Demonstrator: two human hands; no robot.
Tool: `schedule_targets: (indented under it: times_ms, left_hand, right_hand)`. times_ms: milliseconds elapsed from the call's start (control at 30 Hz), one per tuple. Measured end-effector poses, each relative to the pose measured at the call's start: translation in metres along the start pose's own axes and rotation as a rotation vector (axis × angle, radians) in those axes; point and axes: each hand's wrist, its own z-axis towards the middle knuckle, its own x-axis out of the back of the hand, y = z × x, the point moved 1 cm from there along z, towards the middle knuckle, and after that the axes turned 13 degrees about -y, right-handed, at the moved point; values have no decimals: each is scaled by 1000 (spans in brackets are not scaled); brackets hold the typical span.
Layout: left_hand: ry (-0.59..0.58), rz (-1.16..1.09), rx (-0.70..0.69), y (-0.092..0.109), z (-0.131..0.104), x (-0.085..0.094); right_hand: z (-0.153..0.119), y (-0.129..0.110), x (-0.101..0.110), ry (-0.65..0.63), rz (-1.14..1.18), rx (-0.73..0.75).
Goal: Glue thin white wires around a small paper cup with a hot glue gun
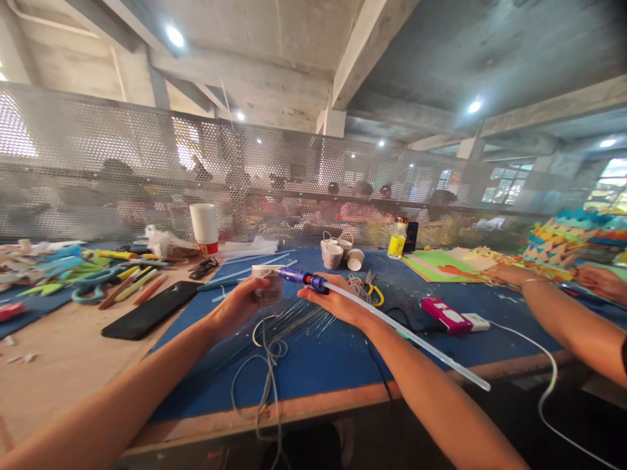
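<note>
My left hand (pixel 245 299) is closed around a small pale paper cup (pixel 269 287), held above the blue mat (pixel 206 372). In my right hand (pixel 333 301) is a blue glue gun (pixel 302 279), with a long translucent glue stick (pixel 416 341) running out of its back toward the lower right. The gun's tip points left at the cup's rim; whether they touch is unclear. Beneath my hands, grey cord (pixel 267 365) lies in loops and hangs over the table's front edge, beside thin clear strands (pixel 313 316).
Small cups (pixel 332 255), yellow-handled scissors (pixel 376 295), a bottle (pixel 397 239) and a pink device (pixel 447 316) are on the mat. At left lie a black phone (pixel 151 310), tools and a cup stack (pixel 204 227). Another person's arm (pixel 563 313) reaches in from the right.
</note>
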Motion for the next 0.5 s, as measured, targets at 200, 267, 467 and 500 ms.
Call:
schedule_targets:
  times_ms: [200,267,467,500]
  left_hand:
    - [-21,79,-32,-2,1,5]
    - [-23,83,-35,-2,2,5]
    - [-32,90,-33,-3,2,6]
    - [-33,92,-32,-3,2,6]
  right_hand:
    - [0,1,0,-11,-31,-5]
    - [1,0,0,-15,-42,1]
    - [1,-4,1,-27,-69,20]
    - [1,-4,2,-28,-75,17]
